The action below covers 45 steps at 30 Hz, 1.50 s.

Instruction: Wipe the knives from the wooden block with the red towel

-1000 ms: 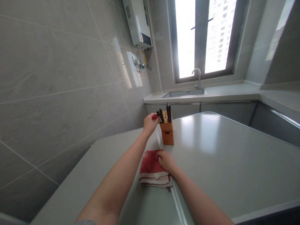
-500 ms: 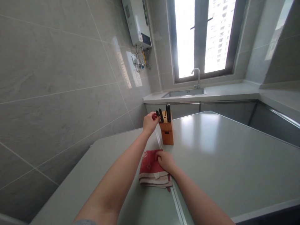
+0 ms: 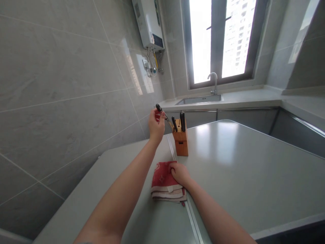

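My left hand [image 3: 156,123] is closed round the black handle of a knife [image 3: 165,117], whose blade slants down into the wooden knife block [image 3: 181,144]. The blade is partly out of its slot. Two more black handles [image 3: 182,121] stand upright in the block. My right hand [image 3: 179,173] rests with curled fingers on a folded red and cream cloth [image 3: 164,184], which lies on the grey table nearer to me than the block.
The grey table [image 3: 241,176] has a seam running towards me past the cloth. A tiled wall is at the left. Behind are a counter with a sink [image 3: 199,99] and tap [image 3: 213,81], a window, and a wall-mounted water heater [image 3: 148,23].
My left hand has risen up and to the left, drawing the knife partly out of the block. My right hand has stayed on the cloth.
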Available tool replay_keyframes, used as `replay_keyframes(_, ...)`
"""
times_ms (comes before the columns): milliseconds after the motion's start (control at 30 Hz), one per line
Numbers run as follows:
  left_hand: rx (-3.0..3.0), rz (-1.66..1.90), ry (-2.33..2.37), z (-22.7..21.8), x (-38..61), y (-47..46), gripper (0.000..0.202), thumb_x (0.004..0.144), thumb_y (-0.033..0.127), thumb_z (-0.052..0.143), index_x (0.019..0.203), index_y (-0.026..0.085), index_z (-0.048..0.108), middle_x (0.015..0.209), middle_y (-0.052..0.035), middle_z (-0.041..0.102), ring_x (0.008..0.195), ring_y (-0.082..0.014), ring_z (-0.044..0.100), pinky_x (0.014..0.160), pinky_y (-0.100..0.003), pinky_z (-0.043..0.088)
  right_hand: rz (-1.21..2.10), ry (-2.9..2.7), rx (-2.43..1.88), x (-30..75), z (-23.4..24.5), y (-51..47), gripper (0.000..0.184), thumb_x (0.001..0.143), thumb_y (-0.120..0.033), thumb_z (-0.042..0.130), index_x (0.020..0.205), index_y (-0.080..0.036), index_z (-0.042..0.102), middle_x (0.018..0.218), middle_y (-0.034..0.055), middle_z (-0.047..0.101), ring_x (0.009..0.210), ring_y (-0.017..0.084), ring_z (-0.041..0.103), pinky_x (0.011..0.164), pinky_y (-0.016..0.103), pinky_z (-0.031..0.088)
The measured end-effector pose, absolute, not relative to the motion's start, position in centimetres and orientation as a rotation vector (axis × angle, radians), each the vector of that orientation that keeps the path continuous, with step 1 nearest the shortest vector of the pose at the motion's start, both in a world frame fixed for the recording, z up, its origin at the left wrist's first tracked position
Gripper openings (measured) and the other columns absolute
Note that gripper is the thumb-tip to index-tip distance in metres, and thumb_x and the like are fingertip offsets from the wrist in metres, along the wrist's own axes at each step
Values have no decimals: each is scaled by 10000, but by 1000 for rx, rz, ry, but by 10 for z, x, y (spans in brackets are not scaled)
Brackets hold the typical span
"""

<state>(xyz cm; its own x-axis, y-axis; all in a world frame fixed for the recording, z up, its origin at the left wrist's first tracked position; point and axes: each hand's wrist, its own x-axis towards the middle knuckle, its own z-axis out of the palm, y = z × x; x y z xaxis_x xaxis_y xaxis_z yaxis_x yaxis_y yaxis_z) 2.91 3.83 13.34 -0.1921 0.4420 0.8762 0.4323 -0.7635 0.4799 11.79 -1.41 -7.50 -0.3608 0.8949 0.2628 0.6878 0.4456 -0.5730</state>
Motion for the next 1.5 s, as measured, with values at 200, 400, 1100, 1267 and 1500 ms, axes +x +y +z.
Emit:
replay_keyframes(200, 1845, 2378, 796, 158, 31, 9, 219, 873, 376, 443, 997, 194, 437, 822, -25, 622, 507, -52, 482, 475, -172, 371, 468, -2150, -1306, 118, -77, -13, 247, 730, -136, 395, 760, -217, 626, 821, 8, 670, 783, 163, 570, 658, 250, 304)
replay_keyframes(400, 1767, 2545, 743, 166, 24, -18, 217, 877, 368, 445, 990, 185, 407, 806, -17, 591, 544, -52, 495, 483, -164, 373, 463, -2151, -1290, 119, -79, -12, 231, 725, -139, 402, 752, -215, 619, 803, 1, 664, 769, 160, 568, 644, 246, 303)
replay_keyframes(1100, 1902, 2298, 1362, -25, -49, -69, 199, 868, 232, 450, 1054, 182, 405, 1039, -105, 578, 710, -118, 581, 711, -319, 481, 497, -2125, -1270, 119, -80, -11, 218, 704, -124, 412, 698, -218, 608, 766, -12, 665, 744, 149, 568, 640, 237, 318)
replay_keyframes(1267, 2122, 2122, 1271, -49, -52, -74, 240, 861, 135, 435, 1090, 197, 395, 1119, -123, 566, 881, -153, 606, 831, -393, 461, 529, -2070, -1225, 119, -79, -13, 214, 685, -115, 414, 667, -214, 602, 744, -6, 662, 724, 153, 567, 648, 244, 341)
replay_keyframes(1500, 2431, 1832, 1161, -60, -51, -81, 341, 815, 103, 496, 1115, 240, 412, 1188, -117, 556, 1095, -211, 528, 885, -446, 435, 797, -1612, -1004, 116, -63, -21, 265, 701, -108, 377, 779, -189, 617, 624, -5, 609, 640, 139, 565, 689, 260, 420)
